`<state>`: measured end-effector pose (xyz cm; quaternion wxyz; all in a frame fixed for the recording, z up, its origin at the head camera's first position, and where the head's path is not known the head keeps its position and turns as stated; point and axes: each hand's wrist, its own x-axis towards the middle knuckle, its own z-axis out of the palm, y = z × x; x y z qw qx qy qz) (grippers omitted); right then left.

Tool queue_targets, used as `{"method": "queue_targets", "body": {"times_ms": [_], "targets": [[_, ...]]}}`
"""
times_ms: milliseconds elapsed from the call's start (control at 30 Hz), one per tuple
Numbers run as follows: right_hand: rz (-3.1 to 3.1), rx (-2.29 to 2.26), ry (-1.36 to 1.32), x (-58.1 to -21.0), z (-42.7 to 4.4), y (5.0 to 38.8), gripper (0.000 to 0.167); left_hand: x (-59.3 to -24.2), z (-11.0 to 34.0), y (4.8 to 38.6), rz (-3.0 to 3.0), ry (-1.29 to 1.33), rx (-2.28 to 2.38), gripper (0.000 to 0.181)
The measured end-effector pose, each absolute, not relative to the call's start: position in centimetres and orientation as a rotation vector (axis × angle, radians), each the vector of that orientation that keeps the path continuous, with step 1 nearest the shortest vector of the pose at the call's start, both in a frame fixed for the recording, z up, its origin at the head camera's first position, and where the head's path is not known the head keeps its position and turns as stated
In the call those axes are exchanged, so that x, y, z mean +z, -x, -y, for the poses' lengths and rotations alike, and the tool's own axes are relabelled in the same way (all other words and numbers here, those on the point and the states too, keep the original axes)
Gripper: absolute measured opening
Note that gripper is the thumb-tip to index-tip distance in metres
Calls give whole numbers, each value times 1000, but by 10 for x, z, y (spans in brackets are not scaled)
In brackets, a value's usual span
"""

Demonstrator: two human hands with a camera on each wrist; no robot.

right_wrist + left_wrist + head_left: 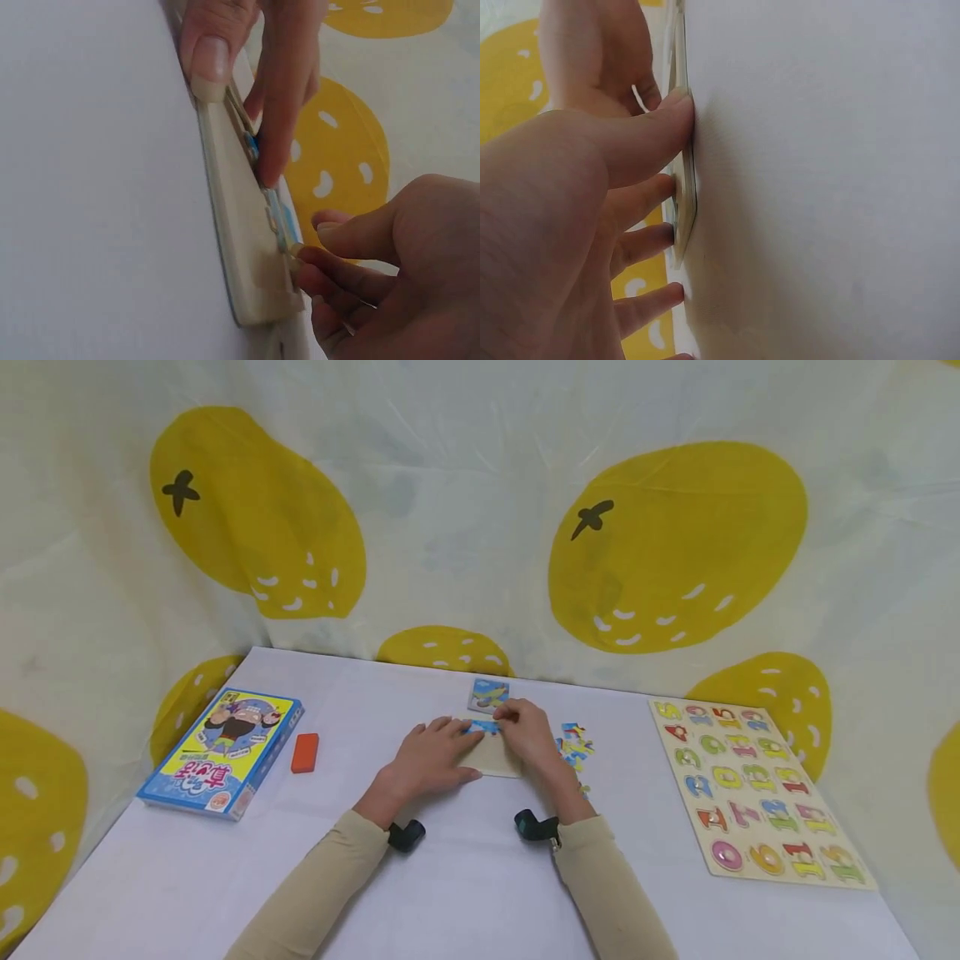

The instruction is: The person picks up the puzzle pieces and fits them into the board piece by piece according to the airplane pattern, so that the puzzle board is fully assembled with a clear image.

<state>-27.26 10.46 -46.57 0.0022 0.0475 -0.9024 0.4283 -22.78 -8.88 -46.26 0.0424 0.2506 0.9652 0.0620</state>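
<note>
A pale puzzle board [501,762] lies on the table, with a few blue puzzle pieces [482,726] along its far edge. My left hand [433,757] rests on the board's left side, fingers spread, its thumb [211,64] on the near rim and a fingertip touching the pieces. At the far right corner, my right hand [529,737] has its fingers curled and appears to pinch a small puzzle piece [285,234] at the end of the row; the fingers partly hide it. Loose puzzle pieces [575,747] lie to the right of that hand.
Behind the board is a small blue picture puzzle [491,693]. On the left lie a blue and yellow box [225,752] and an orange-red block [304,752]. A wooden number board [757,793] is at the right. A fruit-patterned cloth [465,527] hangs behind the table.
</note>
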Motion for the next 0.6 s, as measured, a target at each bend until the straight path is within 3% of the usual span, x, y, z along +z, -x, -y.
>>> {"method": "queue_targets", "body": {"times_ms": [600], "targets": [[2906,1201,-178,-449,-181,266,22,-458,88,225,-2928,-761,171,67]]}}
